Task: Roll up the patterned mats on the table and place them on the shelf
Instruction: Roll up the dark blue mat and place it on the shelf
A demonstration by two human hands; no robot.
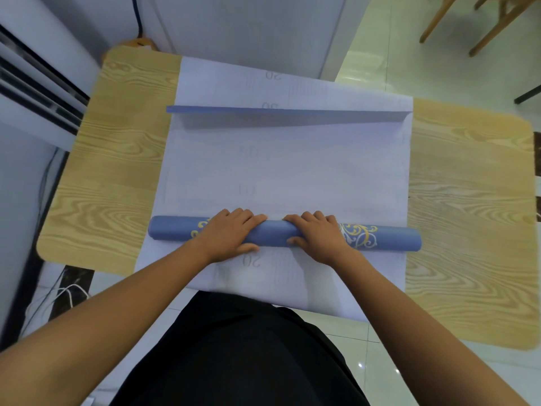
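Overhanging sheet: a white backing printed with faint numbers hangs off the near edge of the worktop toward the person. It looks like a second mat lying under the first, though I cannot be sure. With nothing pinning it, a forward push on the roll could drag it along or let it slide off.

Left hand: fingers are curved over the top of the roll and the thumb is on the near side, holding it just left of the middle.

Right hand: it has the same hold, just right of the middle, close beside the other hand.

Roll: a blue tube with gold scrollwork lies across the near part of the worktop. Both ends stick out well past the hands and are unsupported. They could loosen or run ahead unevenly, leaving a cone instead of a cylinder.

Alignment: the right end sits slightly nearer than the left. If that skew is carried forward, the edges would telescope.

Unrolled stretch: it lies flat, backing up, between the roll and the far edge. A loose roll here would leave slack that springs open on lifting.

Raised far edge: it curls up with the blue face showing, higher at the right. It may fold under when the roll reaches it, creasing the last turn.

Shelf: it is not in view, so an unsecured roll may unwind on the way there.
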